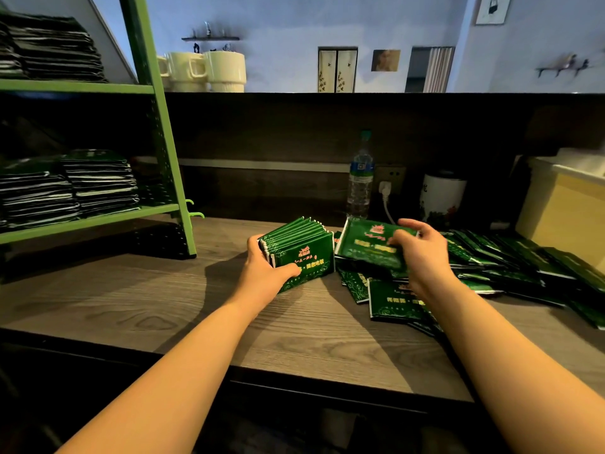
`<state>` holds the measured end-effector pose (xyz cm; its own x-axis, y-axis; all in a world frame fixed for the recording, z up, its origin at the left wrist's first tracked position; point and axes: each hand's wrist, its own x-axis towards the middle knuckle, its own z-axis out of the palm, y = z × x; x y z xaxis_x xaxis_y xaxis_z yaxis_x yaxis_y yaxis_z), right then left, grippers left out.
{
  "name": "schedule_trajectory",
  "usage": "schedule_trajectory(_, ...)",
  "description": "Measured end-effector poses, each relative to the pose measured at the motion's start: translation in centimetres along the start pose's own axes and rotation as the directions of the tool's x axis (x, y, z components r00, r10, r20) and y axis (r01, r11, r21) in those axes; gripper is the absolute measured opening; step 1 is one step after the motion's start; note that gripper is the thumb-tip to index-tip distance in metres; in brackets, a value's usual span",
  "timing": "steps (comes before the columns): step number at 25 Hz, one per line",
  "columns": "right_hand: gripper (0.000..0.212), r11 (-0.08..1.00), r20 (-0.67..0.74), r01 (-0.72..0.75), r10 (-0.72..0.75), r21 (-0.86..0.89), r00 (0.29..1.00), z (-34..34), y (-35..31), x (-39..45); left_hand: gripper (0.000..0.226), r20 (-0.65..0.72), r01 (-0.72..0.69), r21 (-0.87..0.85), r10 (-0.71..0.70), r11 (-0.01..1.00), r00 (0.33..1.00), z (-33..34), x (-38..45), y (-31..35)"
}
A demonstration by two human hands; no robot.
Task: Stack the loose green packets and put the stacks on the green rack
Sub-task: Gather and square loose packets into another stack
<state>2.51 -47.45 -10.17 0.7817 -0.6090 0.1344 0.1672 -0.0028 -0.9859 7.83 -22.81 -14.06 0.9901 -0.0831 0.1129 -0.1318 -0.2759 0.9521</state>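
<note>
The green rack [157, 208] already carries stacks. The left hand [265, 273] grips an upright stack [301, 250] on the surface [163, 306]; the right hand [422, 253] pinches one packet [363, 244]. Many loose packets [507, 260] remain unstacked.

Bare forearms, no sleeves; left hand [262, 268], right hand [422, 250].

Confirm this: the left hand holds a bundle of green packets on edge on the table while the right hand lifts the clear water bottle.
Wrong on the right hand: the head view shows it gripping a flat green foil packet, not the clear plastic water bottle, which stands untouched behind. The left hand does hold the bundle of green packets.
</note>
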Motion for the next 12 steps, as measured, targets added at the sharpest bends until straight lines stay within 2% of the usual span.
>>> schedule_trajectory(2, 0.035, 0.980, -0.053, -0.044, 0.056, 0.196, 0.997, -0.7, -1.0, 0.0, 0.072, -0.005, 0.004, -0.016, -0.004, 1.000, 1.000, -0.1, 0.2, -0.1)
schedule_trajectory(4, 0.032, 0.977, 0.030, -0.038, 0.032, 0.210, 0.999, -0.9, -1.5, -0.3, 0.074, 0.008, 0.013, -0.034, -0.013, 0.999, 1.000, -0.2, 0.2, -0.2)
schedule_trajectory(6, 0.028, 0.998, 0.173, 0.027, -0.036, 0.054, 0.984, -0.4, -1.2, -0.8, 0.076, 0.033, 0.006, -0.076, -0.003, 0.997, 0.999, -0.2, 0.1, -0.1)
schedule_trajectory(8, 0.027, 0.963, 0.321, 0.202, -0.137, -0.179, 0.937, 0.7, -0.2, -1.5, 0.079, 0.056, -0.006, -0.116, 0.013, 0.993, 0.998, -0.2, -0.2, 0.3)
schedule_trajectory(11, 0.025, 0.775, 0.510, 0.498, -0.268, -0.390, 0.817, 2.1, 1.3, -1.9, 0.083, 0.082, -0.038, -0.098, 0.046, 0.994, 0.996, 0.2, -0.6, 0.7)
schedule_trajectory(12, 0.029, 0.713, 0.513, 0.530, -0.274, -0.459, 0.814, 2.3, 1.4, -2.0, 0.084, 0.080, -0.049, -0.088, 0.056, 0.995, 0.995, 0.2, -0.6, 0.6)
